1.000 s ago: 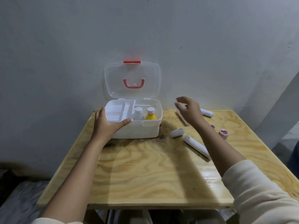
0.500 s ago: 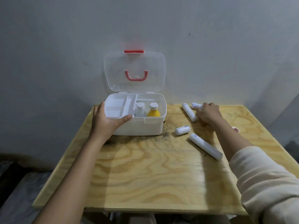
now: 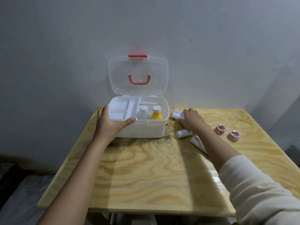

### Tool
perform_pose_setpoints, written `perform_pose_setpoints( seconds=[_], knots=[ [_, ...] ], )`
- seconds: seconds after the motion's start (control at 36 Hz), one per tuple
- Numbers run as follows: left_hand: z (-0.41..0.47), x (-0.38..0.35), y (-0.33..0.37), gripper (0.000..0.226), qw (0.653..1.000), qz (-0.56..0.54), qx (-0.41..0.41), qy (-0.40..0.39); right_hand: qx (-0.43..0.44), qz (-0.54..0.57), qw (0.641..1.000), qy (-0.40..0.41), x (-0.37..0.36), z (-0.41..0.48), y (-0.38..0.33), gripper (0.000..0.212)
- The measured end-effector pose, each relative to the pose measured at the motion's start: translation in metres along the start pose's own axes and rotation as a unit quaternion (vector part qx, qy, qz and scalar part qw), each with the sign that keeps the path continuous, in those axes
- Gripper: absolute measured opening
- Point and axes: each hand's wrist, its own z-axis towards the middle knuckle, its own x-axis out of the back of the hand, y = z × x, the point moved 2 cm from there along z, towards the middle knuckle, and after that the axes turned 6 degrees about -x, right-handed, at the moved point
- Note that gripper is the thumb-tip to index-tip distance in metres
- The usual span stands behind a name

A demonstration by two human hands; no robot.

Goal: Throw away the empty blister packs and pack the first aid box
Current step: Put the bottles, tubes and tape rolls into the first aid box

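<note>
The white first aid box [image 3: 142,132] stands open at the back of the wooden table [image 3: 154,176], its clear lid [image 3: 138,75] upright against the wall. Inside are a white tray insert [image 3: 120,111], a clear bottle [image 3: 143,113] and a yellow bottle [image 3: 156,113]. My left hand [image 3: 110,124] grips the box's front left corner, thumb over the rim. My right hand [image 3: 191,119] holds white bandage rolls [image 3: 177,115] just right of the box. A short white roll [image 3: 184,133] and a longer one [image 3: 197,142] lie below that hand.
Two small pink-and-white tape rolls [image 3: 220,128] [image 3: 233,135] lie on the table's right side. A grey wall rises right behind the box. Dark specks stain the wood beside the box. The table's front edge is near my body.
My right hand dropped onto the rolls at the back right, closed round them and drew them left toward the box. My left hand stayed on the box.
</note>
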Motion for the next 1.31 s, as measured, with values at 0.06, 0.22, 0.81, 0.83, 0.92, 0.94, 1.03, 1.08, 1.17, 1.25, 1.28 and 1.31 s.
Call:
perform_pose_setpoints(
  seconds=[0.06,0.22,0.81,0.83,0.92,0.94,1.03,1.08,1.17,1.25,1.28,1.31],
  knots=[
    [-0.001,0.0,0.001,0.09,1.0,-0.003,0.004,-0.002,-0.001,0.054,0.999,-0.005,0.001,-0.001,0.0,0.039],
    [-0.001,0.0,0.001,0.096,1.0,-0.009,0.005,-0.005,0.012,0.375,0.925,0.058,0.031,-0.011,-0.003,0.031],
    [0.003,0.0,-0.007,0.093,1.0,-0.011,-0.004,-0.004,0.132,0.494,0.86,-0.005,0.048,-0.019,-0.069,0.039],
    [0.003,0.0,-0.008,0.092,1.0,-0.012,-0.004,-0.004,0.135,0.471,0.872,0.005,0.048,-0.019,-0.067,0.039],
    [0.004,-0.001,-0.009,0.092,1.0,-0.012,-0.009,-0.002,0.142,0.446,0.884,0.014,0.048,-0.017,-0.064,0.035],
    [0.004,-0.001,-0.009,0.092,1.0,-0.012,-0.011,-0.001,0.144,0.444,0.884,0.015,0.049,-0.017,-0.063,0.034],
    [0.005,-0.001,-0.008,0.092,1.0,-0.008,-0.016,-0.001,0.15,0.429,0.891,0.012,0.051,-0.016,-0.061,0.032],
    [0.005,-0.001,-0.008,0.092,1.0,-0.006,-0.02,-0.001,0.156,0.416,0.896,0.001,0.053,-0.016,-0.062,0.031],
    [0.004,-0.001,-0.008,0.093,1.0,-0.009,-0.019,0.0,0.16,0.393,0.905,-0.022,0.057,-0.017,-0.064,0.03],
    [0.004,-0.001,-0.007,0.093,1.0,-0.008,-0.017,0.002,0.162,0.385,0.908,-0.033,0.059,-0.017,-0.064,0.028],
    [0.004,-0.001,-0.007,0.093,1.0,-0.007,-0.016,0.002,0.162,0.386,0.908,-0.034,0.06,-0.017,-0.064,0.028],
    [0.004,-0.002,-0.007,0.092,1.0,-0.006,-0.017,0.003,0.161,0.386,0.908,-0.034,0.06,-0.018,-0.064,0.027]
  ],
)
